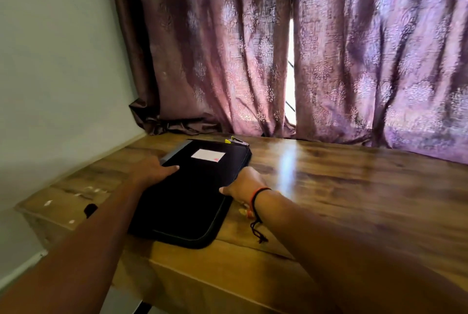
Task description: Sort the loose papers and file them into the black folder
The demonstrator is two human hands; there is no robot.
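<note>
The closed black folder (pixel 192 192) lies on the wooden desk (pixel 342 187), long axis running six to twelve o'clock, gripped by the left hand (pixel 152 169) at nine and the right hand (pixel 245 182) at three, equally near.

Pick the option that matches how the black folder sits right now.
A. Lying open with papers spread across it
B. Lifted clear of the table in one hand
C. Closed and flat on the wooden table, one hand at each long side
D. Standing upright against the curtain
C: the black folder lies shut and flat on the wooden table, with the left hand at its left edge and the right hand at its right edge.
</note>
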